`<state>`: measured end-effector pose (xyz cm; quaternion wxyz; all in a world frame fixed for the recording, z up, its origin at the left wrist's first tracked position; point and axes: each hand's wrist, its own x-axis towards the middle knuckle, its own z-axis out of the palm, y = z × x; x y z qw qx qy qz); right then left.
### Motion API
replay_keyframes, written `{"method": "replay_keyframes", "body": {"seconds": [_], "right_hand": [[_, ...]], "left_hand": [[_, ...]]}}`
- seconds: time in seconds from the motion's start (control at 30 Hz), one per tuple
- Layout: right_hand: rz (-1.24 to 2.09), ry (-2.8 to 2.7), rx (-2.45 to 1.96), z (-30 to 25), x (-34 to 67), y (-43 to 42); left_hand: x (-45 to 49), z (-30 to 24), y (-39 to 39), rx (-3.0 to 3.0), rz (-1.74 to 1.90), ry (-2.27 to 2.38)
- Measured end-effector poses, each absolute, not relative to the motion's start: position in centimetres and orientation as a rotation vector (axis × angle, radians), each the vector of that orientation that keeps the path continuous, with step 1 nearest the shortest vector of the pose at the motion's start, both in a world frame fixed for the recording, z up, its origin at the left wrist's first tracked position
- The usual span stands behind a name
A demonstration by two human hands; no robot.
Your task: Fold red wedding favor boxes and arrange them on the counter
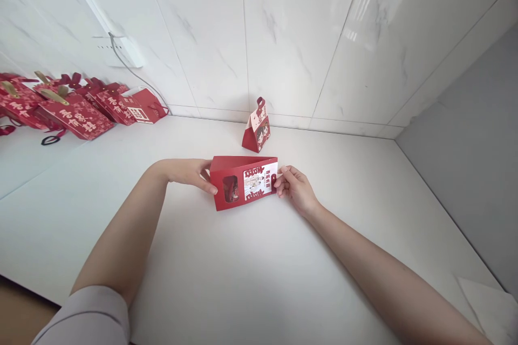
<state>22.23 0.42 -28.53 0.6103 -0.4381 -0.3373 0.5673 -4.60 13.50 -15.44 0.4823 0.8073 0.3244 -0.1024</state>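
A red paper gift box (pixel 243 183) with a white picture label and a round cut-out window lies on its side on the white surface (pixel 251 280). My left hand (pixel 190 172) grips its left end, fingers curled round the edge. My right hand (pixel 293 187) pinches the right end, by the label. Both hands hold the box just above or on the surface; I cannot tell which.
A folded, standing red gift box (pixel 257 128) with a cartoon picture sits behind, near the tiled wall. Several flat red boxes and bags (pixel 76 110) lie in a pile at far left. A white cable (pixel 133 72) hangs from a wall socket. A grey wall (pixel 477 134) bounds the right side.
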Motion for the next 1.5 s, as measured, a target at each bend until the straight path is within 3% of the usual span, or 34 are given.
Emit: {"method": "replay_keyframes", "body": {"seconds": [0.17, 0.4, 0.6, 1.07, 1.33, 1.5], "right_hand": [[1.310, -1.065, -1.126, -28.2, 22.9, 0.4], [1.777, -1.271, -0.961, -26.7, 22.4, -0.9], [1.678, -0.736, -0.680, -26.7, 18.9, -2.4], [1.562, -1.107, -0.792, -26.6, 16.8, -3.9], [1.633, -1.102, -0.754, -27.0, 17.3, -3.6], [1.619, -1.183, -0.788, -27.4, 17.9, -3.3]], "left_hand": [[-3.9, -15.5, 13.1, 1.928, -0.226, 0.870], [-1.4, -14.7, 10.5, 1.826, 0.524, 1.057], [-0.2, -13.2, 8.5, 1.746, 0.953, 0.766], [-1.2, -11.8, 7.0, 1.734, 0.767, 0.574], [-1.4, -12.4, 7.7, 1.812, 0.688, 0.846], [-1.6, -12.2, 7.4, 1.928, 0.612, 0.724]]}}
